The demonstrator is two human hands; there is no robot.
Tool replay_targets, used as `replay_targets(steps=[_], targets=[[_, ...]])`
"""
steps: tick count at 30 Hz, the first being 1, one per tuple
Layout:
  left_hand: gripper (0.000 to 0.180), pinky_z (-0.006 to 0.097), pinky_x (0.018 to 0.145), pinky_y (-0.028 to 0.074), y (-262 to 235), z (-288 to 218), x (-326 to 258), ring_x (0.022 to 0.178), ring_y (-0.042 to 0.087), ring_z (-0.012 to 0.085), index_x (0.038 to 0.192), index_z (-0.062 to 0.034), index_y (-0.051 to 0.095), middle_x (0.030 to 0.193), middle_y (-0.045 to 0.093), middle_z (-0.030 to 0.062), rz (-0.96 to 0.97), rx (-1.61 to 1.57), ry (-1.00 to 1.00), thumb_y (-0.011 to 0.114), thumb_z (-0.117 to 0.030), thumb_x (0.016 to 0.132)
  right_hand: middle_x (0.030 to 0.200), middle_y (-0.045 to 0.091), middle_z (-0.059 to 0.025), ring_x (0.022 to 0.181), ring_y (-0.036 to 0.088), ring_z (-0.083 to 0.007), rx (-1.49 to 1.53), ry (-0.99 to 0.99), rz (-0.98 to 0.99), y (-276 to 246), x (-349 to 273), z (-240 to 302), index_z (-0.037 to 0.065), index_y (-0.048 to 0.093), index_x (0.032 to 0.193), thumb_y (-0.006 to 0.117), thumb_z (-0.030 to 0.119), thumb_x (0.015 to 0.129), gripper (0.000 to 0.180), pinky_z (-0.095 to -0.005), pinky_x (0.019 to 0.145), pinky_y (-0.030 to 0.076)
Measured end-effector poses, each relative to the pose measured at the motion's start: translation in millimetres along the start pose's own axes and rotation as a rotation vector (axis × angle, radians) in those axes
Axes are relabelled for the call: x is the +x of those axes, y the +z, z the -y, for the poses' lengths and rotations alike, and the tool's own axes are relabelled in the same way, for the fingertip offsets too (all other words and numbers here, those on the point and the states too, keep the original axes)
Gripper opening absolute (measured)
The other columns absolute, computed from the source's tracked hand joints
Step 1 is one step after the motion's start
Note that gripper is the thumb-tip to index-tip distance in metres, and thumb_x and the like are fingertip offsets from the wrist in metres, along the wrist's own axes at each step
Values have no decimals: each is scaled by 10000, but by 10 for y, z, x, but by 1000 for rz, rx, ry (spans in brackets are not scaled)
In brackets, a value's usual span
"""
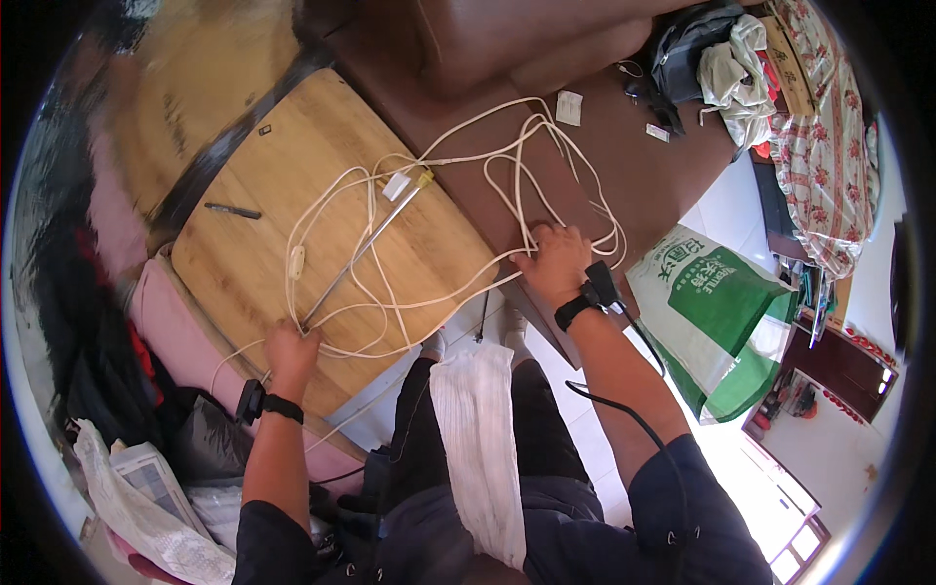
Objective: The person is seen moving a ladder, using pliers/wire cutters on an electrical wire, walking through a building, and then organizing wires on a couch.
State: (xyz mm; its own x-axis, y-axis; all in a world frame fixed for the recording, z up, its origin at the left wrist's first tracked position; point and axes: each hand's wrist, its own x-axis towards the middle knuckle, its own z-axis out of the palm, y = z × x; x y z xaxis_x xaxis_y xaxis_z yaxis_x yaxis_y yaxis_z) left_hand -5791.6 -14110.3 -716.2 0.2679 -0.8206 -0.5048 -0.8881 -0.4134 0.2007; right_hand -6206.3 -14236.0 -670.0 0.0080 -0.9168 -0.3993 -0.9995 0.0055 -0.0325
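Observation:
A long white cable (454, 295) lies in loose loops over a wooden table top (263, 185) and the brown sofa seat (643, 185) beside it. My left hand (292, 352) is closed on the cable near the table's front left edge. Close by its fingertips ends a thin metal rod (363, 252), which slants across the wood up to a yellowish end piece. A small inline switch (296, 261) sits on one strand. Over the sofa's edge, my right hand (558, 261) has its fingers curled on several cable strands; its fingertips are partly hidden.
A black pen (233, 210) lies on the table top. Near my right forearm stands a green and white bag (707, 312). A dark backpack (694, 49) and pale cloth (738, 78) lie at the far right. A white towel (480, 439) hangs down my front.

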Motion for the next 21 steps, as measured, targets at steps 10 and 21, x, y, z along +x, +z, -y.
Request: replay_targets(steps=[10,21], targets=[[269,468,688,458,-1,15,-112,789,591,413,879,28,598,831,611,235,-61,-213,89,611,-240,875,967,652,-155,902,631,-351,317,20,-70,198,-206,-383,66,619,1037,624,376,849,363,-459,770,495],[189,407,649,455,-446,-233,-190,737,593,371,908,-20,556,794,607,199,-232,-304,78,558,-207,938,836,651,-178,744,627,-345,582,28,-117,-249,-554,-485,31,613,979,648,336,860,329,-405,653,484]])
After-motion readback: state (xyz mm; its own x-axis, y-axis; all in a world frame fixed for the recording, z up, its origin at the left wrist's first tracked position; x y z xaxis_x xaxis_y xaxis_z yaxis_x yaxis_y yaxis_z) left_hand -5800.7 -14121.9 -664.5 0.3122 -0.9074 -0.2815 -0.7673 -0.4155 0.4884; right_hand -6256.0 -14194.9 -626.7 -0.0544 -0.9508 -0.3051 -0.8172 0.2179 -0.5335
